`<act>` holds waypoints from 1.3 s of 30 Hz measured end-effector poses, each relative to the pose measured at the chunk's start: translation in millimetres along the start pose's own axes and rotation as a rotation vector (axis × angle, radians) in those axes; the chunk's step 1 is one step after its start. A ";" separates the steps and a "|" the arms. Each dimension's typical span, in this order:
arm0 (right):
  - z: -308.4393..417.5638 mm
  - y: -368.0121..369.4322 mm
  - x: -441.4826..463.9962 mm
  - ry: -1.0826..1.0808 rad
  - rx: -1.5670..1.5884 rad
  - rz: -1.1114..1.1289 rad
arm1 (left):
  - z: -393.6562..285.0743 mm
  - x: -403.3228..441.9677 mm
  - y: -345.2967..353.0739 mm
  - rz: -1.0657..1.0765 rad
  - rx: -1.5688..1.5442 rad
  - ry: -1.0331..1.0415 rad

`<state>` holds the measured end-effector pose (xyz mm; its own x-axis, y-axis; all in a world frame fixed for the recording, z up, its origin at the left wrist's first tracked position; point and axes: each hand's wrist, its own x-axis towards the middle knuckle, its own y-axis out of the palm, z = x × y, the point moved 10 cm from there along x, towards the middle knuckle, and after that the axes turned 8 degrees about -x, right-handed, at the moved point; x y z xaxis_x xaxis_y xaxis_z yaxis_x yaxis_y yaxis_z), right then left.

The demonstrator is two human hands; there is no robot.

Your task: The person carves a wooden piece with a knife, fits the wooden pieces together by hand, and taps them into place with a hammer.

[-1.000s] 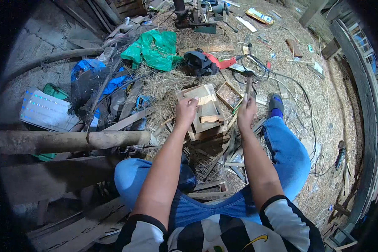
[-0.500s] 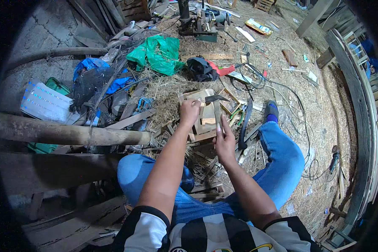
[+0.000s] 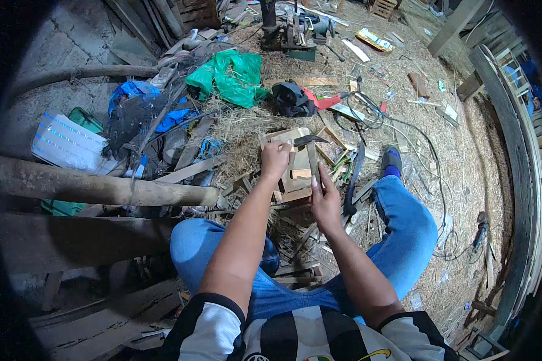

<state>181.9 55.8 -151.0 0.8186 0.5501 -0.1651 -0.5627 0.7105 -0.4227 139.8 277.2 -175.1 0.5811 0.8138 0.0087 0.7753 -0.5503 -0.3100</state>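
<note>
My left hand (image 3: 276,159) is closed around the light handle of a curved knife (image 3: 311,139), whose dark hooked blade points right. My right hand (image 3: 327,207) pinches a narrow, flat, grey-tan strip (image 3: 313,161) that stands lengthwise, its far end at the blade. Whether that strip is wood or metal, and whether it touches the edge, I cannot tell. Beneath both hands lies a pale wooden block or board (image 3: 271,139), with a small bright wood piece (image 3: 301,173) on it. A long dark machete-like blade (image 3: 355,174) lies to the right of my right hand.
Left of me, a thick pole (image 3: 108,183) juts in. Ahead are a green plastic bag (image 3: 229,78), a black cloth bundle (image 3: 292,98) and a vise-like metal tool (image 3: 300,45). A cable (image 3: 427,135) loops across the straw-covered floor. Wood scraps lie around my feet.
The whole view has shifted slightly to the right and down. Both hands keep their grips, with the strip and the knife blade in nearly the same crossed position.
</note>
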 end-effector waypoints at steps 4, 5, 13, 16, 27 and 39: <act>26.5 -14.6 -3.8 -0.140 -0.061 -0.086 | -1.2 -1.8 -1.1 0.003 -0.001 -0.022; 36.3 -20.9 -5.9 -0.170 -0.103 -0.116 | -0.3 -1.6 -1.2 -0.003 -0.003 -0.030; 60.9 -28.2 -11.1 -0.199 -0.436 -0.037 | 19.1 2.2 4.6 0.020 -0.039 -0.109; 71.0 -31.0 -13.9 -0.245 -0.517 -0.078 | 19.4 0.6 1.6 -0.018 -0.026 -0.124; 76.6 -34.9 -13.2 -0.268 -0.491 -0.119 | 17.6 1.0 2.7 -0.023 -0.038 -0.096; 80.0 -34.9 -11.1 -0.240 -0.586 -0.084 | 38.0 6.8 8.4 -0.057 -0.009 -0.068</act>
<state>183.2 60.0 -63.2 0.7704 0.6342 0.0654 -0.2854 0.4348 -0.8541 140.9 285.2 -213.8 0.5180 0.8545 -0.0384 0.8090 -0.5039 -0.3026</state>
